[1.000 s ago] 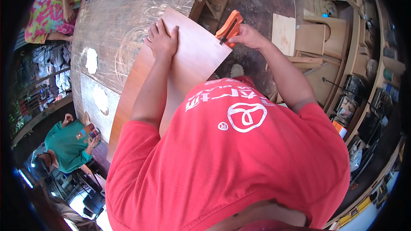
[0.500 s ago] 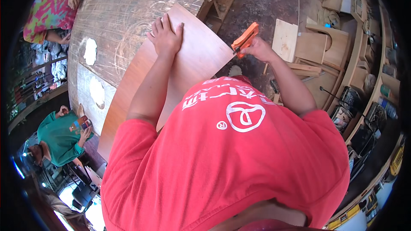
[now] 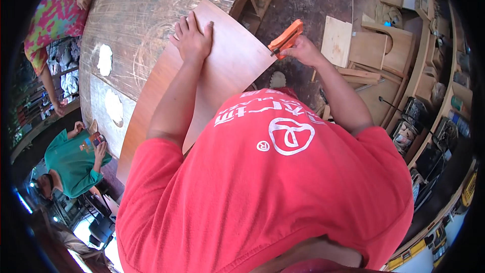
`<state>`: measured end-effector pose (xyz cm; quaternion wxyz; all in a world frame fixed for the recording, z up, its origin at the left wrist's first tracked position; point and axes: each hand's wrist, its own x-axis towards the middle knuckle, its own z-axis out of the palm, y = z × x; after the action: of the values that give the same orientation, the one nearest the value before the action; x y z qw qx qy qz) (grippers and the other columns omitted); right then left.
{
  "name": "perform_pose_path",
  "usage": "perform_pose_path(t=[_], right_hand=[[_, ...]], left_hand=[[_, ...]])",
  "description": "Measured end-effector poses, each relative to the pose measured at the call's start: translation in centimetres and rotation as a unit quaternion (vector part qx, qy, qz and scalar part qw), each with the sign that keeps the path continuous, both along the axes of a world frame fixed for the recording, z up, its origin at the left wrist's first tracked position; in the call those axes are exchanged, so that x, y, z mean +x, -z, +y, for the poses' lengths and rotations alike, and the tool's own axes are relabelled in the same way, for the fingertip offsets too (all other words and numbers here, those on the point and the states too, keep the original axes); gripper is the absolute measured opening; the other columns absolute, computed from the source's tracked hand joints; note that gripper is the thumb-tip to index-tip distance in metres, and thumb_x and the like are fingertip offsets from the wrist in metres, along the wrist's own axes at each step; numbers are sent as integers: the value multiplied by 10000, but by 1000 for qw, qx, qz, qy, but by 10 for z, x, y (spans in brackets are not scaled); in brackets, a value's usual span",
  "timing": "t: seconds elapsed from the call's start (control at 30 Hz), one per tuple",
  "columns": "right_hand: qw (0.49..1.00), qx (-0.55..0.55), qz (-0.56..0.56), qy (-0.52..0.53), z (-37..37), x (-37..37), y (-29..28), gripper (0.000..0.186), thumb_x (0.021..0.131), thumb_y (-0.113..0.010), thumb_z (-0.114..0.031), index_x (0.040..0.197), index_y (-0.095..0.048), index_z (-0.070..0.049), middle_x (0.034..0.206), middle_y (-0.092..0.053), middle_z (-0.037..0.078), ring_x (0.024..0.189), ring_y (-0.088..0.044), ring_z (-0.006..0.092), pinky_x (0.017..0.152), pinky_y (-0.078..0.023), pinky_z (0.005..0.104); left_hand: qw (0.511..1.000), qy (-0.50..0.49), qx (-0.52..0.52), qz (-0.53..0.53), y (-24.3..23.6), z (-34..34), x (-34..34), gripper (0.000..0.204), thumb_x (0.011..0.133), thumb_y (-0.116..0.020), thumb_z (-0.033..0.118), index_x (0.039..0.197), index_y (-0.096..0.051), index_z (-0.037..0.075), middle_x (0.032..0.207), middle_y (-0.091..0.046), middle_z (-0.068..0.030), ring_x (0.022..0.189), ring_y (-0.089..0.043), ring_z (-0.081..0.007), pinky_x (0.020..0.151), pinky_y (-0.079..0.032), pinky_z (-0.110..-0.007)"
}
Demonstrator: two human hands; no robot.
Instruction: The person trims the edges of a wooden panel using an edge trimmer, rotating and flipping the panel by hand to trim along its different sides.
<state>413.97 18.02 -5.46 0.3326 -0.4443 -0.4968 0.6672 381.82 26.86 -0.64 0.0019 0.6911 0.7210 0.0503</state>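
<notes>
A reddish-tan thin wooden sheet [image 3: 232, 55] lies diagonally on a scuffed workbench [image 3: 126, 15]. My left hand [image 3: 193, 40] rests flat on the sheet near its far end, fingers spread. My right hand [image 3: 303, 49] grips an orange hand tool [image 3: 287, 34] with a dark metal part, held at the sheet's right corner; whether the metal part touches the edge is hard to tell. My red-shirted body hides the near end of the sheet.
A co-worker in tie-dye [image 3: 55, 20] stands at upper left; another in green [image 3: 68, 164] holds a small object at lower left. Loose board pieces [image 3: 369, 49] lie to the right beside cluttered shelving [image 3: 444, 121]. White irregular patches [image 3: 105, 60] mark the bench's left part.
My right hand and the orange tool shifted slightly right, then back up toward the sheet's corner. The tie-dye co-worker's arm now hangs lower. My left hand still rests on the sheet.
</notes>
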Motion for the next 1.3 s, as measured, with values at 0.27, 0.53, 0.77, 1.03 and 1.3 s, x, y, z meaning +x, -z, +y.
perform_pose_path(t=[0.27,0.53,0.77,1.03,1.3], right_hand=[[1000,-9,7,3,6,-2,4,310,816,-719,-59,1106,-614,-27,1046,-680,38,976,-620,128,891,-477,297],[1000,-18,-11,-21,11,-3,-10,321,824,-715,-61,1122,-603,-18,1044,-677,44,973,-625,134,900,-477,301],[1000,-18,-21,-10,12,-6,-8,326,824,-722,-77,1122,-602,-21,1047,-671,46,976,-619,131,898,-475,308],[955,-73,216,190,-8,-14,18,331,902,-644,-93,1205,-518,-45,1128,-621,51,999,-600,128,842,-507,306],[956,-88,126,252,-34,-18,36,286,906,-609,-64,1173,-506,-65,1060,-600,25,780,-569,78,581,-482,232]], left_hand=[[1000,2,11,4,2,1,1,745,906,-423,606,1487,-296,159,1519,-303,-155,1426,-215,-359,1120,-111,-621],[1000,1,16,-5,1,2,2,741,908,-417,606,1488,-296,161,1528,-299,-151,1422,-223,-360,1121,-102,-621],[1000,-5,11,7,2,0,1,740,910,-411,608,1491,-288,168,1532,-297,-147,1425,-221,-359,1124,-97,-620],[1000,2,6,12,4,5,-1,748,909,-403,617,1500,-273,179,1540,-286,-142,1437,-207,-344,1130,-98,-610],[1000,-5,-15,15,5,7,-1,748,913,-401,613,1510,-255,185,1544,-274,-134,1438,-210,-326,1138,-96,-593]])
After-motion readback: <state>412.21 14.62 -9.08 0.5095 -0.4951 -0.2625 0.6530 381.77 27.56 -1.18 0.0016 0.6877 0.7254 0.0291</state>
